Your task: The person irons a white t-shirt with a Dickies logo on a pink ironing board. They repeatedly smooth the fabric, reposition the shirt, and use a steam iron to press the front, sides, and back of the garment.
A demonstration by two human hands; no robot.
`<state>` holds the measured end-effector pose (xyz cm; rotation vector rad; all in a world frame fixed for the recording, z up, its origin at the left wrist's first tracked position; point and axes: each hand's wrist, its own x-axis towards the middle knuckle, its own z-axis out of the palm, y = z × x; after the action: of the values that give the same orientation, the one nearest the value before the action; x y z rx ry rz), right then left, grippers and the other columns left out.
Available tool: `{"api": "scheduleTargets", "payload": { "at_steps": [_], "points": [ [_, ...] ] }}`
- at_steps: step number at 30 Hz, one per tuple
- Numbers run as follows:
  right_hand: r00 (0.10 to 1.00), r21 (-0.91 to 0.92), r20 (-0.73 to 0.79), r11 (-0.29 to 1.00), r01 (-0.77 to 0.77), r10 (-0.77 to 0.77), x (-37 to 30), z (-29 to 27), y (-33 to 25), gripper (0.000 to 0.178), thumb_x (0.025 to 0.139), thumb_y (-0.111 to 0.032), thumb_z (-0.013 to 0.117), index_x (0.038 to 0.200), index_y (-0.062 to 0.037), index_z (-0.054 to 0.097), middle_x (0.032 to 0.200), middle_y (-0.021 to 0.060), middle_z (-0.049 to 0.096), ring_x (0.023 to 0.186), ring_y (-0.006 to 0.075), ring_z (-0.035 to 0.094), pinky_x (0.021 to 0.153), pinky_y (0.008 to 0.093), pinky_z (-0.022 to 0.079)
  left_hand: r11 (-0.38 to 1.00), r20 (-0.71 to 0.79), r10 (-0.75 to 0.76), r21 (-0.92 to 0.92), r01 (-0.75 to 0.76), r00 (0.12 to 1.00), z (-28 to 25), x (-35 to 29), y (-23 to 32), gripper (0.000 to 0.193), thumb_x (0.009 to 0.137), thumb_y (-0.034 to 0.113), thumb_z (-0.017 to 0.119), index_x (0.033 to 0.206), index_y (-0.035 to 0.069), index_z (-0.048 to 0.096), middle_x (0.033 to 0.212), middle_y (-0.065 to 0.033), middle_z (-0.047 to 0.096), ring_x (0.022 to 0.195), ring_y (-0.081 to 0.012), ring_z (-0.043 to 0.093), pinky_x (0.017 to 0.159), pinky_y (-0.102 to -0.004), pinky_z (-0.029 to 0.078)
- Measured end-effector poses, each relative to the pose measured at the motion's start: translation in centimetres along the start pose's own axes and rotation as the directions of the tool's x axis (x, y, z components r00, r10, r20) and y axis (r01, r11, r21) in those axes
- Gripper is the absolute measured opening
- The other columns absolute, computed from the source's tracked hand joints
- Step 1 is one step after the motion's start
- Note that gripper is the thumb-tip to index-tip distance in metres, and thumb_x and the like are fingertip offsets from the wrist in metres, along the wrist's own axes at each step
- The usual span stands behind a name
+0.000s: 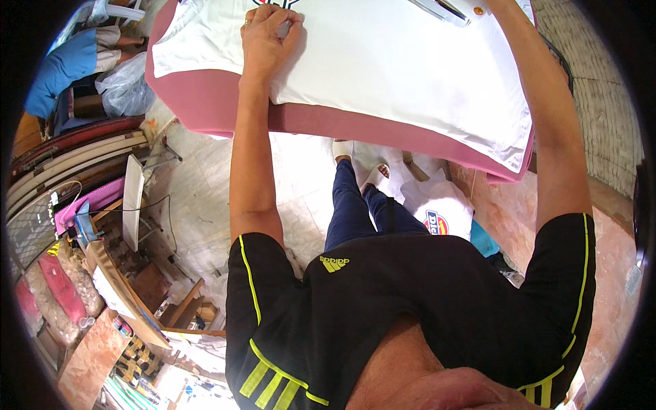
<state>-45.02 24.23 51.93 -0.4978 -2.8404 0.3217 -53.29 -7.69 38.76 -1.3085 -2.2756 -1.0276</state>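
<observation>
A white T-shirt [383, 75] with a dark printed emblem at the upper edge lies spread over a pink padded board [342, 123]. My left hand [271, 31] rests on the shirt beside the emblem, its fingers curled and pinching the cloth. To the right, my bare right forearm [547, 116] reaches up past the shirt's edge; the hand itself is beyond the top of the picture. Near that arm, a shiny metal-edged thing [444, 9] with a small orange spot sits on the shirt, mostly cut off, its kind unclear.
Below the board another white printed shirt [437, 208] lies near my feet, beside a turquoise thing [484, 239]. At left are a clear plastic bag [126, 85], stacked boards [82, 160], a white panel [132, 201] and a thin cable. A person in blue [65, 68] is at upper left.
</observation>
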Motion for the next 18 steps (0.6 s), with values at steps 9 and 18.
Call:
{"api": "scheduleTargets", "payload": {
  "at_steps": [9,18],
  "points": [
    [0.999,-0.024,-0.032,1.000,0.016,-0.017,-0.1,0.2,0.5,0.062,0.092,-0.054,0.057,0.105,0.0051,0.067,0.104,0.0268,0.068,0.098,0.0397,0.066,0.088,0.0456,0.050,0.517,-0.455,-0.469,0.553,0.653,0.757,-17.3,-11.7,-4.6,0.015,0.091,0.011,0.066,0.097,-0.002,0.069,0.089,-0.0125,0.068,0.077,-0.0202,0.064,0.070,-0.0319,0.051],
    [0.999,0.007,-0.012,0.999,-0.037,0.038,-0.8,-0.5,-1.1,0.061,0.091,-0.053,0.059,0.105,0.0058,0.067,0.103,0.0266,0.068,0.096,0.0385,0.067,0.087,0.0454,0.050,0.960,0.061,-0.220,-0.163,0.227,0.974,-2.1,-1.5,3.1,0.025,0.083,0.009,0.067,0.108,0.007,0.069,0.100,-0.0098,0.067,0.090,-0.0222,0.065,0.078,-0.0344,0.051]
  ]
}}
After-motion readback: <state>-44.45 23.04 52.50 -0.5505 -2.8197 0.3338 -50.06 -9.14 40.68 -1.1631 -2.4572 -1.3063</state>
